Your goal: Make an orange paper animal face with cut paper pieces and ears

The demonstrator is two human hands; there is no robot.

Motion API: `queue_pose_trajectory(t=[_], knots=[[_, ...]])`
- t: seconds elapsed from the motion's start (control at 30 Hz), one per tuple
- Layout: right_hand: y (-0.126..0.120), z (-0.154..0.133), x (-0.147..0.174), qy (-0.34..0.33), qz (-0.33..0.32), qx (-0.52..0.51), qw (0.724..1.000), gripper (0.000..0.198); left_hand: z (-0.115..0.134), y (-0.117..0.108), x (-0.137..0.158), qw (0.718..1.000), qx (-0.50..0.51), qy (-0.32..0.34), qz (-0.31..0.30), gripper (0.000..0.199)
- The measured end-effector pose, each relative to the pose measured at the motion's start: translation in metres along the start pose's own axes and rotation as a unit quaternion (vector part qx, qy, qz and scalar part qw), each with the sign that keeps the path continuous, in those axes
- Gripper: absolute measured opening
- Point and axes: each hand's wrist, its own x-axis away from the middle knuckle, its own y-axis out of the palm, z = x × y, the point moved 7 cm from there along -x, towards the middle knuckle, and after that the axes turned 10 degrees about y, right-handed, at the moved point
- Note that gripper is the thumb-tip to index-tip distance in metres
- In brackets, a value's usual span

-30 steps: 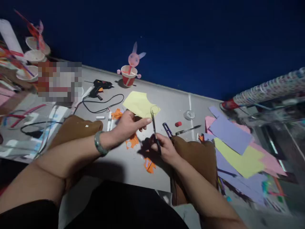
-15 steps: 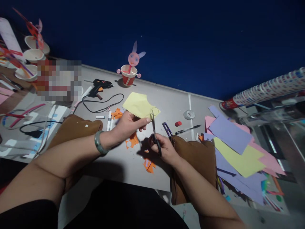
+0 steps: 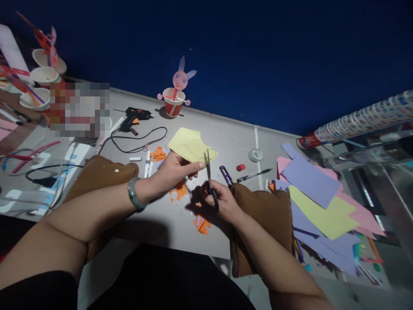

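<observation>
A sheet of yellow paper (image 3: 187, 142) with a curved cut edge and small drawn circles is pinched in my left hand (image 3: 171, 172), thumb on top near the circles. My right hand (image 3: 222, 200) has its fingers through the handles of dark scissors (image 3: 208, 172). The blades point away from me and lie at the paper's right part, beside the drawn circle. Below the hands, orange paper scraps (image 3: 202, 224) lie on the table (image 3: 148, 230).
A red paper cup (image 3: 173, 107) with a pink rabbit figure stands near the blue wall. A black glue gun (image 3: 134, 118) with a looped cord lies left of it. A purple-handled cutter (image 3: 226, 175), tape roll (image 3: 256, 155) and coloured paper sheets (image 3: 312, 181) lie to the right.
The yellow paper has shifted slightly right and down against the scissor blades. Both hands keep their grip and have hardly moved.
</observation>
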Motion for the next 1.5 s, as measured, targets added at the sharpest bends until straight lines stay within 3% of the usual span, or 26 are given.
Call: queue_pose_trajectory(t=[0.33,1.23,1.5], knots=[[0.0,0.0,0.0,0.001,-0.002,-0.015,1.0,0.057,-0.011,0.0,0.0,0.998,0.058,-0.024,0.004,0.026],[-0.005,-0.005,0.001,0.013,-0.007,-0.017,1.0,0.049,-0.003,-0.004,0.0,1.0,0.003,-0.004,-0.008,0.023],[-0.005,-0.006,0.0,0.016,-0.01,-0.015,1.0,0.055,0.003,-0.005,0.001,0.999,-0.03,0.014,-0.015,0.022]])
